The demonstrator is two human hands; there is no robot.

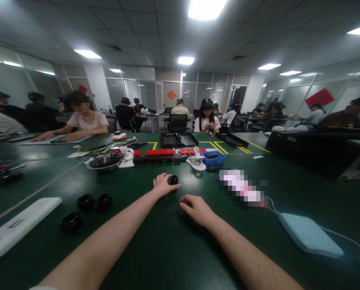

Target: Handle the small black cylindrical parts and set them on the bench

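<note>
My left hand (163, 185) reaches forward over the green table, with fingers and thumb around a small black ring-shaped part (174, 179). Closer to me and a little to the right, my right hand (196, 207) rests loosely curled, thumb near the index finger; nothing shows in it. Left of my left forearm lie three larger glossy black round parts: one at the back (85, 202), one beside it (104, 201), and one nearer to me (71, 222). Their exact kind cannot be made out.
A white power-bank-like slab (23, 225) lies at left, a light-blue flat box (311, 233) with cables at right. Farther back are a metal bowl (103, 168), red-and-black strips (160, 153), white stands (196, 161), a blue basket (213, 160) and black trays (180, 140). People sit beyond.
</note>
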